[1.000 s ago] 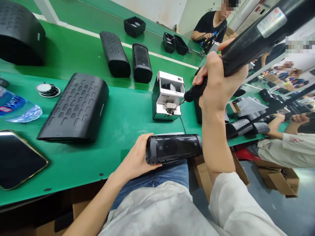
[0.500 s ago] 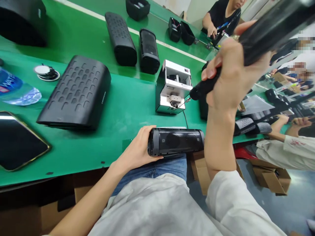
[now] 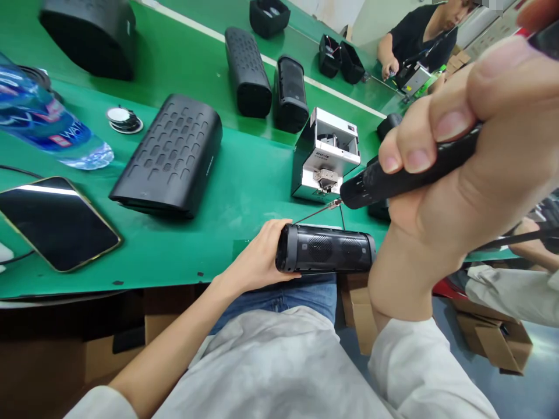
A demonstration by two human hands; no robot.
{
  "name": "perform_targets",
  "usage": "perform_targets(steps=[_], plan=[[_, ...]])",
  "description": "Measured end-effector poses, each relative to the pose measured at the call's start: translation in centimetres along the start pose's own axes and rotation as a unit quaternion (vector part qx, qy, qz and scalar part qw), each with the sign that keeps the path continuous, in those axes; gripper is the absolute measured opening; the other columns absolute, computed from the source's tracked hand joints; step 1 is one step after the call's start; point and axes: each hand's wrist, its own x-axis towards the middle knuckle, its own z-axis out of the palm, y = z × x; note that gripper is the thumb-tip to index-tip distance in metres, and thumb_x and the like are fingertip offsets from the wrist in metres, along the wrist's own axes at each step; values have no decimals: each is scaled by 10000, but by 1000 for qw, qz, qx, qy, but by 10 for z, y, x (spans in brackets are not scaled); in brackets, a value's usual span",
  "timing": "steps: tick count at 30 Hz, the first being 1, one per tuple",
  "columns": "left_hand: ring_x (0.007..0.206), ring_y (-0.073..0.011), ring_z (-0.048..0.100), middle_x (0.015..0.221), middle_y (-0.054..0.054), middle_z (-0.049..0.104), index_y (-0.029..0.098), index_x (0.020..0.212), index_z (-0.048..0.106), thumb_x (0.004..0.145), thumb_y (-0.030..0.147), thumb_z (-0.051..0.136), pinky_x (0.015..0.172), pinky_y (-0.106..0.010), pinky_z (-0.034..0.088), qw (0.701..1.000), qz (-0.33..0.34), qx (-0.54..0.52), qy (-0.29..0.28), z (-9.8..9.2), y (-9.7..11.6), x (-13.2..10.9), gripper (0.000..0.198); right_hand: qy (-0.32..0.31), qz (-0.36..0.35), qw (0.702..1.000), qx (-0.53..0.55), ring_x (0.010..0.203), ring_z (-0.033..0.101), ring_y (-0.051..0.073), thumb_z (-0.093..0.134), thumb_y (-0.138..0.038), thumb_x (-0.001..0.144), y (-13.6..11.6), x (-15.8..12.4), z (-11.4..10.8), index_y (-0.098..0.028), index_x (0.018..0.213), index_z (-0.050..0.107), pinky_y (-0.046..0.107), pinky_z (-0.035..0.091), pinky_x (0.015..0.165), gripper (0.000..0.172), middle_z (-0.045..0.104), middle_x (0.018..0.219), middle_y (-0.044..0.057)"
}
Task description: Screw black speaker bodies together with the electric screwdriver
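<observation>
My left hand [image 3: 257, 259] is wrapped round the left end of a black cylindrical speaker [image 3: 327, 249] that lies at the near edge of the green table [image 3: 244, 192], above my lap. My right hand [image 3: 471, 151] grips a black electric screwdriver [image 3: 402, 177], raised close to the camera. Its thin bit [image 3: 317, 212] slants down and left, with the tip just above the speaker's top left end. Behind the bit stands a small silver screw-feeder box [image 3: 325, 157].
On the table lie a wide black speaker cover [image 3: 170, 157], two upright-lying black speakers [image 3: 247, 70] [image 3: 290, 93], a phone [image 3: 56, 224], a water bottle [image 3: 48, 125], and a round part [image 3: 124, 119]. Black trays [image 3: 268, 14] sit farther back. Another person [image 3: 419, 41] works opposite. Cardboard boxes [image 3: 493, 343] are on the floor.
My right hand drew the screwdriver back from the feeder box toward me, bringing its bit over the held speaker. The view shifted right and down; my left hand kept its hold.
</observation>
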Motion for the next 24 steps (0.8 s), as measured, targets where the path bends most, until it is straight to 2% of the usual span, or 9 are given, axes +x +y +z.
perform_targets(steps=[3,6,9,11,15,20,24], plan=[[1493,-437,574,1570,-198,562,271,1617,384,764,359,1011,1250,-662,506,1000,5,-1,3,1,-1,0,1062,66,-3,998,13,506,517,157,700,-279,944,-4,-18,15,-386,963,703,307,484,416,108,437,722,-19],[1503,-435,562,1579,-211,552,251,1618,375,771,349,1007,1259,-663,493,1000,9,0,5,1,0,0,1061,17,67,998,3,501,531,186,714,-307,952,-1,-35,23,-437,1030,726,362,505,457,152,488,691,-36],[1455,-433,596,1537,-183,594,264,1596,419,747,347,1012,1226,-659,523,1000,-4,-13,9,1,2,1,1039,-43,64,993,84,419,419,154,815,-291,917,14,-48,25,-370,977,697,341,411,401,155,442,630,-65],[1397,-434,630,1489,-153,634,273,1544,487,720,361,1021,1184,-647,560,999,-20,-24,7,1,3,2,987,-50,45,989,134,384,356,130,865,-317,908,26,-53,26,-340,962,654,304,346,367,218,400,606,-80],[1325,-425,657,1425,-127,665,268,1446,564,701,379,1023,1121,-618,601,999,-33,-34,4,0,3,4,882,-34,25,990,133,361,315,106,889,-397,927,39,-58,29,-334,992,596,262,308,347,307,363,609,-97],[1349,-410,632,1442,-138,629,271,1480,499,736,360,1012,1125,-604,588,999,-23,-29,5,0,2,2,908,-48,40,993,101,373,357,111,848,-530,965,41,-61,28,-323,986,557,267,362,358,359,418,617,-87],[1395,-407,609,1500,-154,588,277,1541,424,768,353,1002,1176,-619,554,1000,-6,-23,6,0,0,0,968,-59,44,990,124,363,339,106,893,-551,921,48,-61,27,-332,1007,582,270,359,339,390,452,618,-96]])
